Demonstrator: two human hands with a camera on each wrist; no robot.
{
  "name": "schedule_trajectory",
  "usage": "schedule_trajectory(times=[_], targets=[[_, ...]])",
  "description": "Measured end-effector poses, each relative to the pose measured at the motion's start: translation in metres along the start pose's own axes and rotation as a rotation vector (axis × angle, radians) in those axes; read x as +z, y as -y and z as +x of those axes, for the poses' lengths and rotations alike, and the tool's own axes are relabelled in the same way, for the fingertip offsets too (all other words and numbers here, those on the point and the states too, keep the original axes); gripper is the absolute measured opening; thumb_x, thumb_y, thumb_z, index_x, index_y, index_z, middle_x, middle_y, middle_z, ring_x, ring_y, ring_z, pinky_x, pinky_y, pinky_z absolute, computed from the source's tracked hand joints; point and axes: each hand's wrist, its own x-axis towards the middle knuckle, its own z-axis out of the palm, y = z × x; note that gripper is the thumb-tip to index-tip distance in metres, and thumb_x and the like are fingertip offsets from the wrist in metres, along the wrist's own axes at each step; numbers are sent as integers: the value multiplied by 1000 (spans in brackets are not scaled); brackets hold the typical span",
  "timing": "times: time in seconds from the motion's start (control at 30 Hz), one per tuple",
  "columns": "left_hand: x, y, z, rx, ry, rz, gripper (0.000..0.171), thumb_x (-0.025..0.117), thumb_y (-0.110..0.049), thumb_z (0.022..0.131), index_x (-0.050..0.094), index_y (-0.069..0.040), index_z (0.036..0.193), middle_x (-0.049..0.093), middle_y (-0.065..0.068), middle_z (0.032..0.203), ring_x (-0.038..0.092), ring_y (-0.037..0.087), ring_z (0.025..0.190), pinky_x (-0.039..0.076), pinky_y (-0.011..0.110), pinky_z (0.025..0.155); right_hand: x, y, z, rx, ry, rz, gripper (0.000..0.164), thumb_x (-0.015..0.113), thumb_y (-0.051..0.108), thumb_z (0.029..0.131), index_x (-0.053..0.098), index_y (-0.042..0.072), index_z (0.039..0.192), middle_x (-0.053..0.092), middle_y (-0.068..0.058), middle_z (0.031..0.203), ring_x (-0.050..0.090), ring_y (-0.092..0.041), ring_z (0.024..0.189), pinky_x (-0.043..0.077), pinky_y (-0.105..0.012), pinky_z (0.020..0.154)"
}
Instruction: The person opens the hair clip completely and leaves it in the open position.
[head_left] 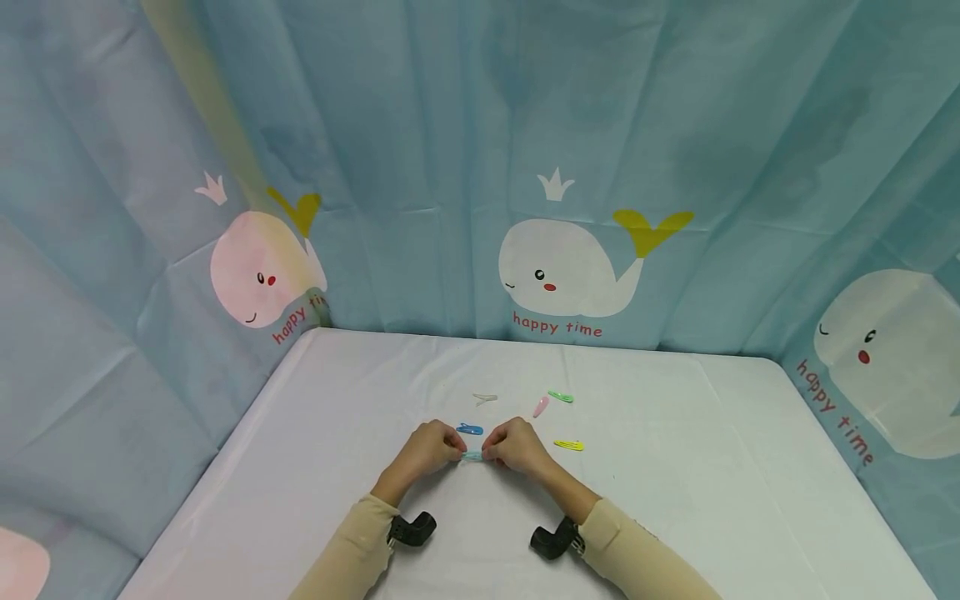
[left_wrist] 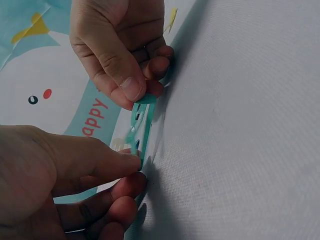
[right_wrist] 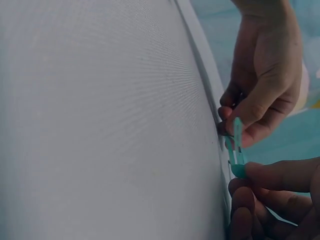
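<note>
A teal snap hair clip [head_left: 472,456] is pinched at both ends, low over the white table. My left hand [head_left: 431,447] holds one end between thumb and forefinger, as the left wrist view shows close up on the hair clip [left_wrist: 142,125]. The wider, rounded end is between the thumb and forefinger of my right hand [head_left: 517,446]. In the right wrist view the clip [right_wrist: 238,145] stands sprung apart, its inner strip away from the frame. Just beyond the fingers a blue hair clip [head_left: 470,429] lies on the table.
Farther back lie a whitish hair clip [head_left: 485,398], a pink one [head_left: 541,407] and a green one [head_left: 561,397]. To the right of my right hand is a yellow hair clip [head_left: 568,445]. A blue whale-print curtain [head_left: 420,250] hangs around the white table [head_left: 712,475].
</note>
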Motion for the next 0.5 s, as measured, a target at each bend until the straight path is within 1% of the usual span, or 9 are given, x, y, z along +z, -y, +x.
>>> schedule_trajectory(times=[0.17,0.27,0.43,0.5], targets=[[1,-4,-1,20,-20,26,6,71,-7,81,76,-10,78,73,0,77,57,10,68,46,28,64,-7,1,-2,0,12,-13,4,73,5,82,75,2,79,61,2,61,50,-8,55,41,-22,51],[2,-7,0,26,-38,24,6,70,-8,83,75,-10,79,73,0,78,58,11,70,47,29,66,-12,1,-2,-23,10,-21,5,72,5,83,75,2,80,64,0,63,51,-8,55,42,-22,51],[3,-13,6,41,-71,-9,6,69,-10,86,75,-9,84,73,2,82,62,12,74,49,29,67,-23,0,1,-37,-12,-39,6,71,6,84,75,2,81,67,-2,66,53,-8,55,44,-22,52],[3,-15,10,56,-72,-8,7,69,-11,87,75,-8,86,73,2,83,63,12,75,50,29,67,-28,-1,2,-18,-23,-31,7,71,7,84,75,3,82,68,-2,68,54,-8,56,44,-22,53]])
